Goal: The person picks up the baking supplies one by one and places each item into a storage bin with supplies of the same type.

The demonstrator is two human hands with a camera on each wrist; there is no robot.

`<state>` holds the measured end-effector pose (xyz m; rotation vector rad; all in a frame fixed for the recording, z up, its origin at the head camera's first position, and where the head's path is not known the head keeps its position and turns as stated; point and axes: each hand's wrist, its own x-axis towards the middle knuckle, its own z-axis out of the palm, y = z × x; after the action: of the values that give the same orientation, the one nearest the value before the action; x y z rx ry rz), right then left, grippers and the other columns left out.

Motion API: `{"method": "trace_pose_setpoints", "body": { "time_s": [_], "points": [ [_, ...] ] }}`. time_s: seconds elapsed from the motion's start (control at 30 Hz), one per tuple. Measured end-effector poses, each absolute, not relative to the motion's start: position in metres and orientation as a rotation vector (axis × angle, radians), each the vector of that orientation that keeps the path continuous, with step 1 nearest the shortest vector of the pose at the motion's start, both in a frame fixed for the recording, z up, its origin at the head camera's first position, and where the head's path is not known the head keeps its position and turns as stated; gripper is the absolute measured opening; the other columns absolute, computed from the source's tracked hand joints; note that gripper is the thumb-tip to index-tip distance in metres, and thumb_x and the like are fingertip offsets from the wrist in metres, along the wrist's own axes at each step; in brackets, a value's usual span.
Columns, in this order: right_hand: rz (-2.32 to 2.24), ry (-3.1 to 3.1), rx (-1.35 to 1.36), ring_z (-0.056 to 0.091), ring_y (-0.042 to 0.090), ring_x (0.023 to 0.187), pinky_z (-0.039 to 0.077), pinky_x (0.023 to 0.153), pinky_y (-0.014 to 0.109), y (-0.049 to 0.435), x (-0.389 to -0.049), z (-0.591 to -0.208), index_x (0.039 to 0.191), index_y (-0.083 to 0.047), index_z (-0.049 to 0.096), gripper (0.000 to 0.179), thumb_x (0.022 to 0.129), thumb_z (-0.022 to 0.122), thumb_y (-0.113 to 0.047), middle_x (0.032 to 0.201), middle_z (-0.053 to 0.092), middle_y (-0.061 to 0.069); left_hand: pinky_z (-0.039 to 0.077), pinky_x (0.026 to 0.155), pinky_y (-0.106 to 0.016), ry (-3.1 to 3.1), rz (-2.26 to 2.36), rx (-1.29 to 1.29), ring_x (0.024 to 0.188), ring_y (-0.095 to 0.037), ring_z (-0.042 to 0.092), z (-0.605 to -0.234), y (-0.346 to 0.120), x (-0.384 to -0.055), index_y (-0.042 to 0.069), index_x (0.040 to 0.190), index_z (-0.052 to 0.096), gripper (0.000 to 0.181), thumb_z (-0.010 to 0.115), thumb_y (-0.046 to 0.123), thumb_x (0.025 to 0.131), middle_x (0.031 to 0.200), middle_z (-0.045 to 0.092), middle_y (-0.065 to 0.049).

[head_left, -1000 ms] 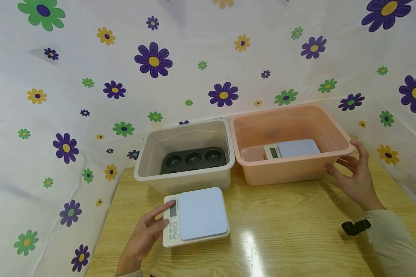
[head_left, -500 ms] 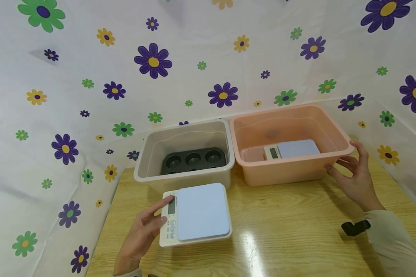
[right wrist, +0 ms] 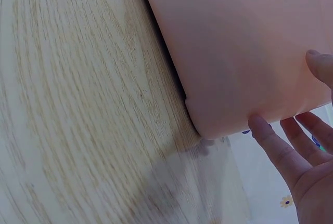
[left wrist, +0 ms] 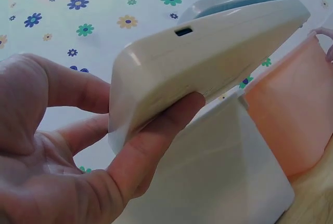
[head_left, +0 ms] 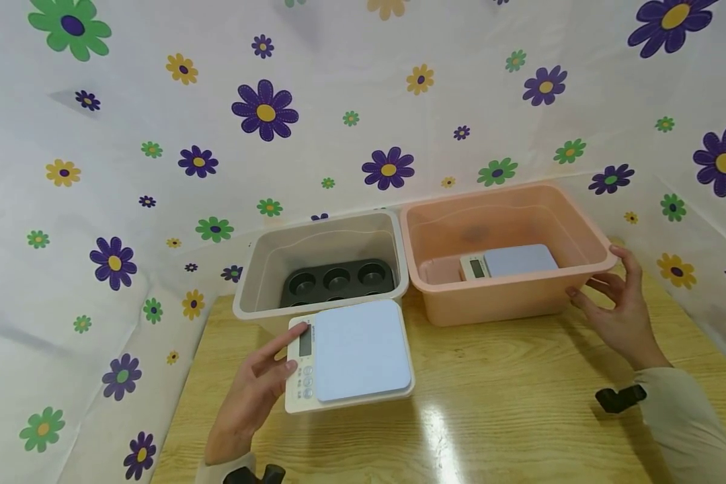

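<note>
A white kitchen scale point(head_left: 363, 353) with a pale blue platform is in my left hand point(head_left: 248, 393), which grips its display end. In the left wrist view the scale point(left wrist: 223, 47) is tilted, with fingers wrapped under its edge. It is lifted above the table and overlaps the front of the off-white bin point(head_left: 260, 311) in the head view. My right hand point(head_left: 620, 312) holds the near right corner of the pink bin point(head_left: 496, 300), fingers spread over the corner. The right wrist view shows fingertips point(right wrist: 258, 121) against the pink wall. Another scale point(head_left: 520, 260) lies inside the pink bin.
A dark muffin tin point(head_left: 335, 275) lies inside the off-white bin. Both bins stand side by side on the wooden table point(head_left: 490, 410), against a flower-printed sheet point(head_left: 327, 87) that covers the walls behind and at the sides.
My left hand has raised the scale and carried it slightly forward and right, toward the off-white bin. The right hand stays on the pink bin's corner.
</note>
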<state>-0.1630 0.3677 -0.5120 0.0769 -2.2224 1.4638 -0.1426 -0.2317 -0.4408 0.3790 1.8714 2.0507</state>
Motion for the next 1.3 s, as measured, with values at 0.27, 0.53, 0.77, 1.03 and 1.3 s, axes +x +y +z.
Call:
{"method": "trace_pose_setpoints", "body": {
  "time_s": [0.27,0.53,0.77,1.03,1.3],
  "points": [
    [1.456,-2.229,0.068,0.059,-0.016,0.117,0.056,0.078,0.004,0.368,-0.163,-0.511,0.171,-0.021,0.017,0.101,0.095,0.072,0.015,0.141,0.051,-0.026,0.066,0.091,-0.028,1.858,2.082,0.447,0.123,-0.014,0.069,-0.431,-0.210,-0.156,0.007,0.168,0.042,0.061,0.054,-0.002,0.109,0.168,0.043,0.002],
    [1.439,-2.224,0.085,0.060,-0.015,0.117,0.056,0.079,0.003,0.369,-0.165,-0.514,0.171,-0.018,0.017,0.101,0.093,0.073,0.017,0.145,0.051,-0.023,0.066,0.091,-0.027,1.866,2.047,0.428,0.121,-0.015,0.070,-0.419,-0.192,-0.166,0.007,0.167,0.043,0.061,0.055,0.000,0.108,0.175,0.035,-0.010],
    [1.435,-2.225,0.085,0.060,-0.016,0.116,0.056,0.078,0.004,0.370,-0.165,-0.513,0.170,-0.019,0.017,0.101,0.093,0.073,0.016,0.142,0.053,-0.024,0.065,0.093,-0.026,1.847,2.028,0.425,0.129,-0.018,0.064,-0.410,-0.175,-0.175,0.004,0.168,0.041,0.061,0.055,-0.001,0.108,0.180,0.025,-0.013],
    [1.429,-2.230,0.074,0.060,-0.017,0.116,0.056,0.078,0.003,0.369,-0.164,-0.516,0.171,-0.018,0.017,0.101,0.093,0.073,0.016,0.139,0.053,-0.028,0.064,0.094,-0.026,1.725,2.063,0.380,0.129,-0.019,0.064,-0.406,-0.154,-0.182,0.006,0.168,0.041,0.062,0.054,-0.001,0.108,0.179,0.028,-0.013],
    [1.445,-2.223,0.075,0.061,-0.016,0.117,0.057,0.078,0.004,0.368,-0.164,-0.513,0.171,-0.019,0.017,0.101,0.094,0.072,0.017,0.137,0.056,-0.027,0.063,0.089,-0.025,1.716,2.057,0.396,0.122,-0.020,0.064,-0.397,-0.136,-0.186,0.010,0.169,0.040,0.062,0.054,0.003,0.109,0.177,0.030,-0.012]
  ]
}}
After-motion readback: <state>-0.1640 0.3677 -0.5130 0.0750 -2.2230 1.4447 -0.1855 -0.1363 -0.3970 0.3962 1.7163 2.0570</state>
